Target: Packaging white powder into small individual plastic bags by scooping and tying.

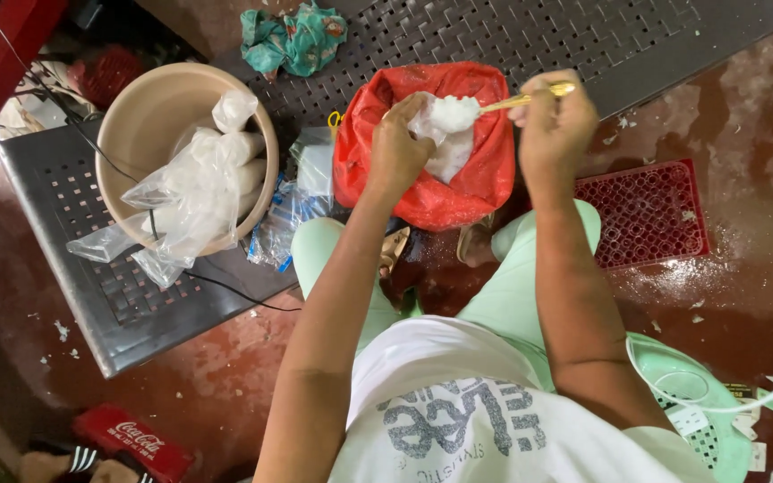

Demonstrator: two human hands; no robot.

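Note:
My left hand [397, 148] grips a small clear plastic bag [445, 143] holding white stuff, held over a large red plastic bag [422, 192] that stands open on the dark perforated metal bench [91, 259]. My right hand [555, 125] holds a gold-coloured spoon [530, 98], its bowl heaped with the white stuff at the mouth of the small bag. Both hands are close together above the red bag.
A beige basin [140, 116] with filled clear bags [194, 188] sits on the bench at the left. Loose clear bags [293, 210] lie beside it and a teal cloth [293, 40] farther back. A red plastic grid tray [646, 215] lies on the red floor at the right, a green stool [700, 402] under me.

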